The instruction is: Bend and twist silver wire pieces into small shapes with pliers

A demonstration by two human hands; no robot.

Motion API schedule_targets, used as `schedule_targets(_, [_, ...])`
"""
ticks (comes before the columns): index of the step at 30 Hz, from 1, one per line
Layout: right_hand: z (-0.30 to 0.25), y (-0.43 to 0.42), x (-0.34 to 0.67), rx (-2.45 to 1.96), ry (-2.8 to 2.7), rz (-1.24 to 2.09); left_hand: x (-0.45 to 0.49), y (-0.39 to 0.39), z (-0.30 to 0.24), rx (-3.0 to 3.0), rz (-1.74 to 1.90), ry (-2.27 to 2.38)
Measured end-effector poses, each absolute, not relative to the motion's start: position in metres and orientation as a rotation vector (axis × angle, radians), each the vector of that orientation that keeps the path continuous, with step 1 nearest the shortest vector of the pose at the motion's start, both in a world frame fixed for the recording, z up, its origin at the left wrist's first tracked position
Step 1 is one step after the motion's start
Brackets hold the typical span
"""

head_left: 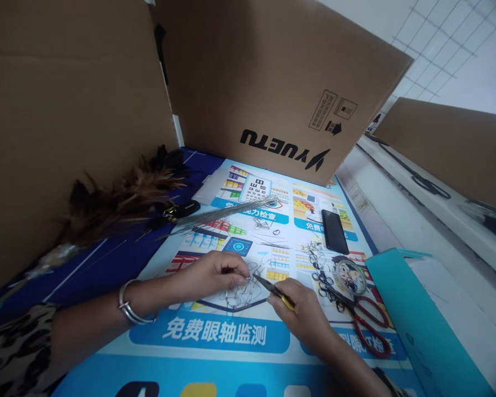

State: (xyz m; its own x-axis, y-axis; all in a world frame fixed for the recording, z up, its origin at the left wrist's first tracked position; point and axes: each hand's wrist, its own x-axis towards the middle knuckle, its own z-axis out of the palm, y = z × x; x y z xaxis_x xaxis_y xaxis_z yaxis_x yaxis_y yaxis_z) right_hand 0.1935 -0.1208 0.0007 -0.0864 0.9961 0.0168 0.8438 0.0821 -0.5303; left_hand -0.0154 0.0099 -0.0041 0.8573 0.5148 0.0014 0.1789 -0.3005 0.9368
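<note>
My right hand point(300, 309) is wrapped round yellow-handled pliers point(268, 284), whose narrow dark jaws point up and left. Close to the jaw tips, my left hand point(219, 271) is closed in a pinch on a thin wire piece with a small bead; its exact shape is too fine to make out. Below the left fingers lies a loose tangle of bent thin wires point(240, 298) with small beads. Behind the hands, a bundle of long straight wires point(231, 209) stretches across the printed sheet. Whether the jaws touch the wire, I cannot tell.
Red-handled scissors point(370, 325) lie at right beside a round clear container point(350, 277) and dark rings point(326, 284). A black phone point(334, 231) lies behind them. A teal box point(421, 314) stands at far right, brown feathers point(128, 190) at left, cardboard point(273, 82) at the back.
</note>
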Motion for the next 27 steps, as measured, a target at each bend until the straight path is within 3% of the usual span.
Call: schedule_targets(27, [-0.0029,-0.1236,0.1924,-1.744,-2.105,0.226,-0.0163,0.0052,0.0054,1.788,0.303,0.549])
